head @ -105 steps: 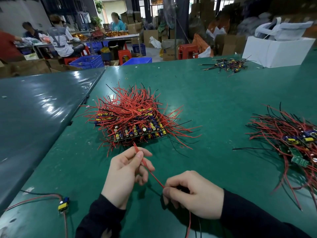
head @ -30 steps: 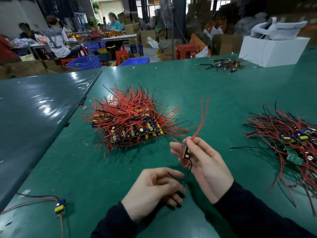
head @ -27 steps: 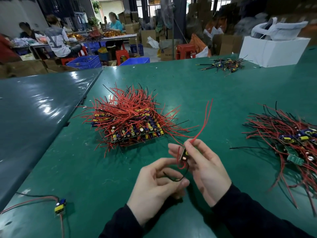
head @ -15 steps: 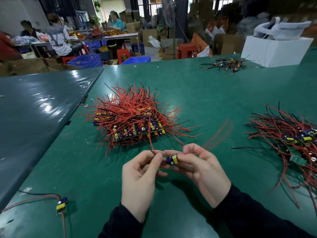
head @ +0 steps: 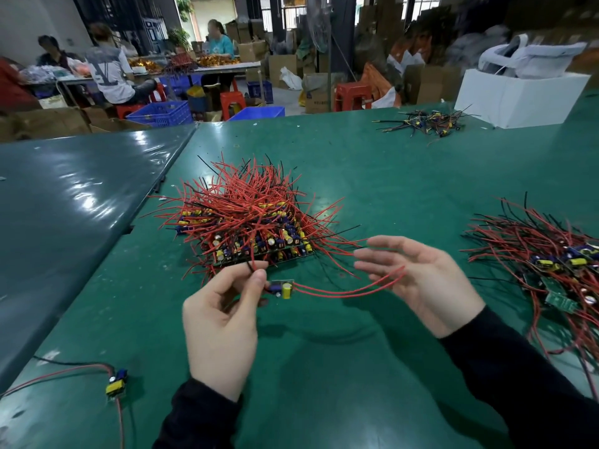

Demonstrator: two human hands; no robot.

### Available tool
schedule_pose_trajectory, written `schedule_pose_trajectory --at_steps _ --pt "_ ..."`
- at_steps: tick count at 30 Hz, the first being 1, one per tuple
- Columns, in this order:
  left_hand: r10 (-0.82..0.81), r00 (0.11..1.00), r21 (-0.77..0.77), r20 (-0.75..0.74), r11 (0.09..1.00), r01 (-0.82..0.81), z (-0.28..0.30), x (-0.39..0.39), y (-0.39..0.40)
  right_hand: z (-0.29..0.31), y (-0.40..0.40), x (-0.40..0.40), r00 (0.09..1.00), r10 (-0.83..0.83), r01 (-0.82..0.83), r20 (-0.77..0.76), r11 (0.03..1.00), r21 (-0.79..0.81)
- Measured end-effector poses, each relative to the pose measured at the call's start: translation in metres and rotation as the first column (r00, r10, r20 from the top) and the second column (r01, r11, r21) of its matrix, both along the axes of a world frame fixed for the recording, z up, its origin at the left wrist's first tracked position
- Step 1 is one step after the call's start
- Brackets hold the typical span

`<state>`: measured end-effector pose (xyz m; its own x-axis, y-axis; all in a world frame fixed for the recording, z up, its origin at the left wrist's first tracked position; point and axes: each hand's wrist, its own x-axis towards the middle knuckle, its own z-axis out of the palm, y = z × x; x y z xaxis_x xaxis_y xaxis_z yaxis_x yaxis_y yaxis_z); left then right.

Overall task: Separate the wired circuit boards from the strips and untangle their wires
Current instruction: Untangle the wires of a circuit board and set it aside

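Head view, near to far. Nearest, at the lower left edge of the green tabletop (head: pixel 324 367), lies a lone small circuit board with a yellow and a blue component (head: pixel 116 385), its red and black wires trailing left and toward the viewer.

Left hand (head: pixel 223 319), black sleeve, is raised above the tabletop, thumb and forefinger pinched on the black and red leads at one end of a small separated circuit board with a yellow capacitor (head: pixel 282 289). That board hangs just right of the fingertips, clear of the tabletop.

Two long red wires (head: pixel 343 291) run from the board's right end in a shallow sag across to the right hand (head: pixel 424 280). Right hand is spread wide, palm turned inward, fingers straight; the wire ends lie across the palm and fingers, not gripped.

Just beyond both hands sits the large heap of strip-mounted boards bristling with red and black wires (head: pixel 252 218), boards with yellow and blue parts showing at its near edge. Stray red wires from it reach toward the right fingertips.

Right of the right hand, well apart, a flatter pile of loose wired boards (head: pixel 551 254), one green board face-up.

Far right, a small dark bundle of wired boards (head: pixel 428 123) beside a white box (head: pixel 518 95).

Beyond the tabletop: seated people at another table, blue crates, red stools, cartons.
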<state>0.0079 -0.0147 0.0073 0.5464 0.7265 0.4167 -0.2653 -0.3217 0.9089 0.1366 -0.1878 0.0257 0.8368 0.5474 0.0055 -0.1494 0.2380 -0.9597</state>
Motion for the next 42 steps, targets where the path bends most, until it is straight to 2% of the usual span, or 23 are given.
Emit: schedule_pose_trajectory --at_steps 3,6,8,12,14,16,18,21,23,25,26,28,30,35,38,42 --pt "-0.084 0.991 0.068 -0.102 0.994 0.091 -0.002 -0.002 -0.002 0.006 -0.005 0.003 0.991 0.115 -0.12 -0.073 0.991 -0.066" --pt "-0.134 0.975 0.179 -0.176 0.97 0.166 0.0 -0.004 -0.002 0.006 -0.011 0.001 0.949 0.316 -0.311 -0.008 0.927 -0.211" --pt "-0.141 0.97 0.204 -0.198 0.962 0.182 0.003 -0.005 -0.001 0.01 -0.02 0.004 0.917 0.396 -0.362 0.05 0.877 -0.316" --pt "-0.178 0.961 0.188 -0.213 0.957 0.219 0.005 -0.006 0.001 0.018 -0.029 0.012 0.962 0.252 -0.226 0.104 0.95 -0.216" --pt "-0.254 0.94 0.146 -0.228 0.945 0.291 0.006 -0.006 -0.003 0.014 -0.019 0.002 0.947 0.306 -0.275 0.094 0.928 -0.252" --pt "-0.34 0.911 0.091 -0.232 0.925 0.368 0.007 -0.006 -0.009 0.004 -0.004 -0.016 0.888 0.456 -0.406 0.055 0.836 -0.369" --pt "-0.4 0.884 0.06 -0.241 0.903 0.425 0.007 -0.006 -0.014 -0.005 0.008 -0.035 0.824 0.567 -0.512 0.017 0.757 -0.407" --pt "-0.449 0.868 -0.035 -0.212 0.891 0.452 0.008 -0.006 -0.015 -0.014 0.017 -0.05 0.794 0.607 -0.582 -0.028 0.746 -0.322" --pt "-0.512 0.846 -0.218 -0.148 0.851 0.477 0.01 -0.007 -0.013 -0.013 0.018 -0.052 0.798 0.599 -0.595 -0.07 0.762 -0.256" --pt "-0.629 0.774 -0.408 -0.073 0.727 0.552 0.011 -0.008 -0.011 -0.011 0.017 -0.052 0.785 0.611 -0.618 -0.103 0.761 -0.196" --pt "-0.681 0.73 -0.457 -0.049 0.666 0.59 0.012 -0.009 -0.01 -0.01 0.017 -0.052 0.774 0.622 -0.633 -0.115 0.756 -0.169" --pt "-0.746 0.665 -0.487 -0.03 0.592 0.642 0.011 -0.009 -0.008 -0.008 0.017 -0.053 0.748 0.647 -0.663 -0.145 0.737 -0.129" --pt "-0.775 0.631 -0.5 -0.036 0.56 0.66 0.011 -0.009 -0.007 -0.007 0.017 -0.055 0.725 0.669 -0.687 -0.165 0.719 -0.107" --pt "-0.774 0.633 -0.579 0.012 0.511 0.635 0.01 -0.01 -0.007 -0.005 0.016 -0.055 0.683 0.708 -0.726 -0.178 0.686 -0.054" --pt "-0.713 0.699 -0.57 0.052 0.554 0.607 0.012 -0.011 -0.01 -0.003 0.016 -0.053 0.695 0.698 -0.712 -0.172 0.701 -0.038" --pt "-0.561 0.828 -0.42 0.016 0.747 0.515 0.016 -0.01 -0.017 -0.006 0.017 -0.053 0.787 0.607 -0.617 -0.111 0.781 -0.098"
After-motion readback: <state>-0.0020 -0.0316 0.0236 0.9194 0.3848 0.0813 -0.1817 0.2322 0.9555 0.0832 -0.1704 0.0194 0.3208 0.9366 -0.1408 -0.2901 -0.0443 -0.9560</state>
